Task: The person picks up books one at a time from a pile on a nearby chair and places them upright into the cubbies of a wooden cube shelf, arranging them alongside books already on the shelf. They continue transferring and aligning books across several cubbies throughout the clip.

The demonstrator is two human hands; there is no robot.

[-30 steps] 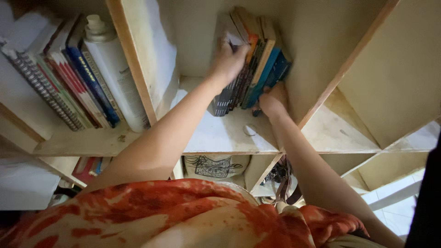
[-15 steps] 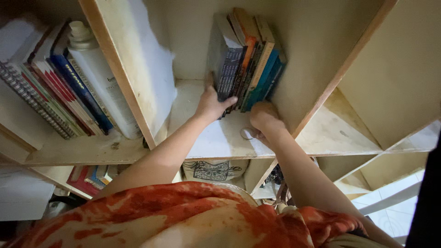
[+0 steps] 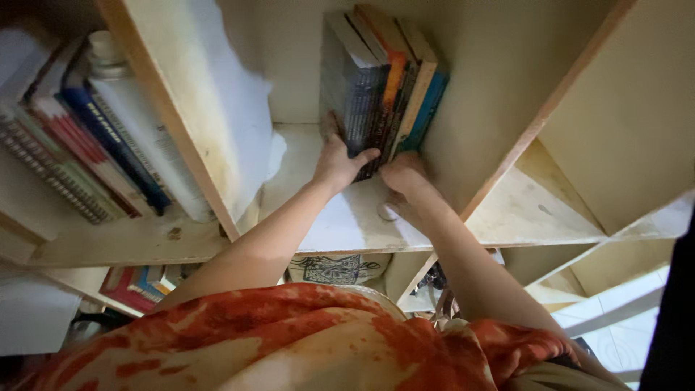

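Garment [image 3: 289, 340]: loose, orange-red blotches on cream ground, tie-dye look, draped over chest and shoulders; short sleeve edge near right upper arm. Forearms bare, no watch or bands. Left hand [image 3: 337, 163] and right hand [image 3: 405, 177]: bare, ungloved, ringless as far as visible.

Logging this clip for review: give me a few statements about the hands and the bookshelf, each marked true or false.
1. Both hands touch the row of books in the middle compartment. True: the left hand and right hand sit at the base of the upright books.
2. The middle books lie flat in a pile. False: they stand upright, leaning slightly.
3. A white bottle stands in the left compartment beside the spiral notebooks. True.
4. The right hand is holding up a single book clear of the shelf. False: it rests low against the books' bottom edge.
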